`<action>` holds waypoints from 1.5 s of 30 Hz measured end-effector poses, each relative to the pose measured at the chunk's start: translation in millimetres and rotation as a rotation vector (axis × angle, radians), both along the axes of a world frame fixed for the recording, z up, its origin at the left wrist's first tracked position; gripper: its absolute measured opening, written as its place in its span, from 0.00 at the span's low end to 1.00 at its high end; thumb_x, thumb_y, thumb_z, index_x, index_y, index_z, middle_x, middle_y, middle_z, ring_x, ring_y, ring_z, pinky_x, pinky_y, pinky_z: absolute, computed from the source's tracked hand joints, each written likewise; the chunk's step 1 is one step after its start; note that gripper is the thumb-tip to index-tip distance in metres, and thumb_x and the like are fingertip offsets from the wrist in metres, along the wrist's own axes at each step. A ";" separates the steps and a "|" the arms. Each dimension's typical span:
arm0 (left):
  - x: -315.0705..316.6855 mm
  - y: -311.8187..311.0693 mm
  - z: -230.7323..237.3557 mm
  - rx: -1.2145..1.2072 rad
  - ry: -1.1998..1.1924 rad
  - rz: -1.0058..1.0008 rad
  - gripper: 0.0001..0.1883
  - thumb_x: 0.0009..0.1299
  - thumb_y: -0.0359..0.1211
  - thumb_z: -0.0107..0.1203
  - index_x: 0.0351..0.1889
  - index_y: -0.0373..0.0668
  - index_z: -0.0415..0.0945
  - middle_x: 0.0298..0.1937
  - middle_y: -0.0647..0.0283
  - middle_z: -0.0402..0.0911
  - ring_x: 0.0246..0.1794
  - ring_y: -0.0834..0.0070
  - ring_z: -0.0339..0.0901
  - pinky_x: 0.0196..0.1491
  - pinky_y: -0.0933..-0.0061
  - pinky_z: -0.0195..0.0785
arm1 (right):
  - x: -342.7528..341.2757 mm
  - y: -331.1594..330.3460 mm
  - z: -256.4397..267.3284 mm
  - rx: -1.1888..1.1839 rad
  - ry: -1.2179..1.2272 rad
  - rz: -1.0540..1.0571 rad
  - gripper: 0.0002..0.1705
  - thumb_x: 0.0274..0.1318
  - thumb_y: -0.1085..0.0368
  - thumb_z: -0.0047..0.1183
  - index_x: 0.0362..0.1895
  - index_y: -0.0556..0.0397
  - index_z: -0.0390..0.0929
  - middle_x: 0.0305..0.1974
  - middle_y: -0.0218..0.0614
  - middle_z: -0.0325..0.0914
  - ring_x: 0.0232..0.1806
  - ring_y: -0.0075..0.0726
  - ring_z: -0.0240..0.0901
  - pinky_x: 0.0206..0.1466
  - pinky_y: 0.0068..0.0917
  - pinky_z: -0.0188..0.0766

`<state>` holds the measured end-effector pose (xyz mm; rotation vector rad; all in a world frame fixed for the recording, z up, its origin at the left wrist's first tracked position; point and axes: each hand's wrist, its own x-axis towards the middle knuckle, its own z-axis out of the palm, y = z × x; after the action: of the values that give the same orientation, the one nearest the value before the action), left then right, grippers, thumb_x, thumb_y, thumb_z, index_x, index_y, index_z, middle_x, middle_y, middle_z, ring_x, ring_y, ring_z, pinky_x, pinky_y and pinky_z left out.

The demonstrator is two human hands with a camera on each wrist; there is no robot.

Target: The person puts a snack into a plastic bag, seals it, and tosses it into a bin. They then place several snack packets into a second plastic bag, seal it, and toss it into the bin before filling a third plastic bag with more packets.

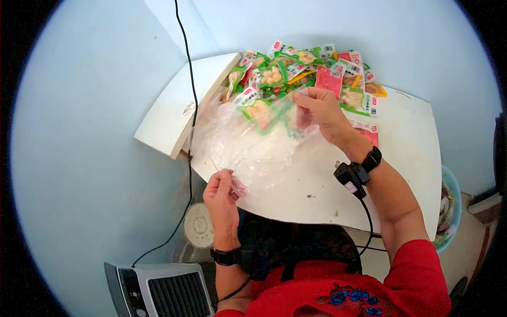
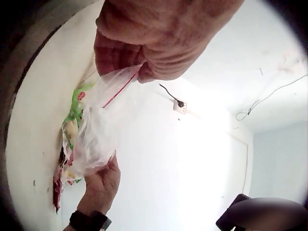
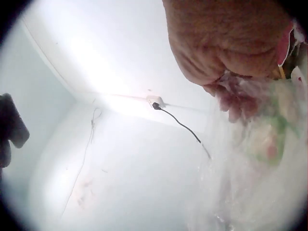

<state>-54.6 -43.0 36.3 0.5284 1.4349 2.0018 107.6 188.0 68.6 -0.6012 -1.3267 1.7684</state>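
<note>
A clear plastic bag [image 1: 248, 150] spreads over the white table between both hands. My left hand [image 1: 221, 198] pinches its near edge by the table's front, where a thin red line runs along the film in the left wrist view. Farther up and to the right, my right hand [image 1: 328, 115] grips the opposite edge, its fingers partly behind the see-through film. Beyond lies a heap of snack packets [image 1: 272, 76] with green, red and yellow borders. A green-edged packet [image 1: 259, 113] shows through or right beside the film. A red packet [image 1: 365, 134] lies partly hidden under the right wrist.
At the table's left stands a white box-like piece [image 1: 182, 113], with a black cable [image 1: 191, 79] hanging before it. Below are a round stool top [image 1: 199, 226] and a grey heater [image 1: 177, 293]. A light-blue basin [image 1: 455, 211] is on the floor at right.
</note>
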 end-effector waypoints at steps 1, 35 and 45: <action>-0.8 -1.6 0.1 0.018 0.039 0.024 0.07 0.73 0.33 0.55 0.39 0.38 0.78 0.28 0.69 0.76 0.25 0.83 0.72 0.26 0.81 0.65 | -1.4 0.7 -2.8 0.003 -0.017 0.020 0.11 0.59 0.60 0.57 0.31 0.56 0.78 0.22 0.32 0.77 0.19 0.25 0.74 0.21 0.26 0.73; 46.1 54.3 -18.7 -0.364 1.067 0.134 0.09 0.60 0.31 0.66 0.29 0.36 0.77 0.17 0.65 0.68 0.17 0.78 0.63 0.23 0.73 0.58 | -8.4 -8.4 -24.6 0.117 -0.400 0.552 0.15 0.58 0.57 0.61 0.37 0.57 0.79 0.31 0.36 0.81 0.29 0.28 0.80 0.33 0.23 0.79; 43.0 50.9 -22.9 -0.232 1.072 0.165 0.07 0.65 0.30 0.62 0.34 0.35 0.80 0.22 0.60 0.75 0.21 0.74 0.71 0.27 0.72 0.66 | -9.2 -5.2 -35.8 0.077 -0.428 0.529 0.11 0.54 0.64 0.63 0.35 0.57 0.78 0.27 0.35 0.80 0.26 0.28 0.80 0.28 0.25 0.78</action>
<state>-11.6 7.9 13.5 1.5562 2.3275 1.6452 98.4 182.8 32.8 -0.6493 -1.9818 2.0613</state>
